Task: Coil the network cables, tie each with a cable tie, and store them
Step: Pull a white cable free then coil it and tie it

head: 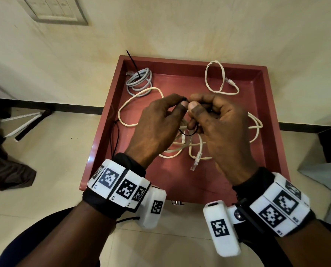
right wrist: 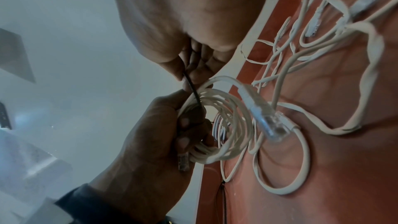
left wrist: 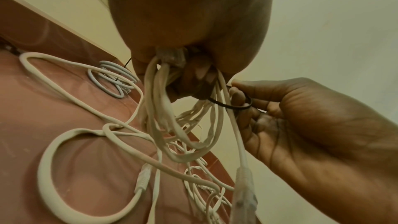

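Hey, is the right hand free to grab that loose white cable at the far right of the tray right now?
Probably not yet. The right hand is pinching the black cable tie around the white coil that the left hand grips. The path to the loose cable looks open, but it must let go first.

From above, my left hand [head: 157, 122] and right hand [head: 218, 124] cover most of the white coil [right wrist: 217, 122] I grip, and only a short black loop of the cable tie [head: 187, 132] peeks out beneath them. Where the tie's tip meets its head is buried between my thumbs, so I cannot tell whether it is threaded. The near edge of the red tray [head: 272, 112] is hidden behind my wristbands [head: 118, 185]. In my right wrist view the left side is a grey blur. The loose cables [left wrist: 64, 142] run off that picture's bottom edge.
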